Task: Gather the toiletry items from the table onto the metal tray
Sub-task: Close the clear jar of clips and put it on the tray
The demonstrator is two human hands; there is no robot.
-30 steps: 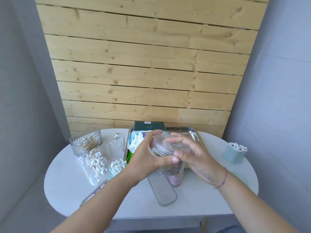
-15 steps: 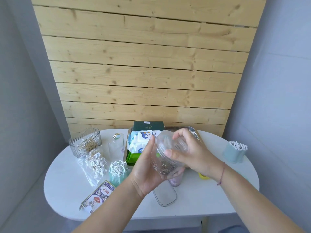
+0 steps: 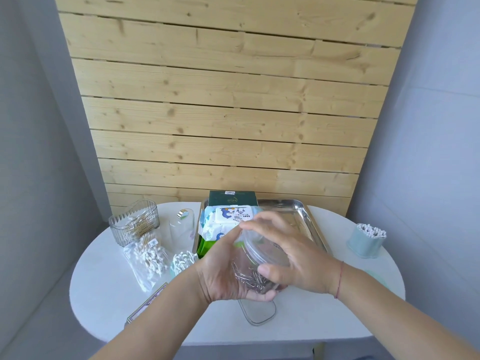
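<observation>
The round white table point(image 3: 104, 281) holds everything; the metal tray point(image 3: 306, 224) sits at its far side, by the wood wall, likely so things can be piled in one spot; a pack of wipes point(image 3: 223, 222) and a green box point(image 3: 232, 200) lie in the tray's left part; bags and cups of cotton buds point(image 3: 149, 255) wait left of the tray; a clear jar point(image 3: 255, 266) of paper clips is held up in front of the tray, tipped; the left hand point(image 3: 220, 276) cups it from below; the right hand point(image 3: 293, 258) is curled over its lid, maybe to twist it.
</observation>
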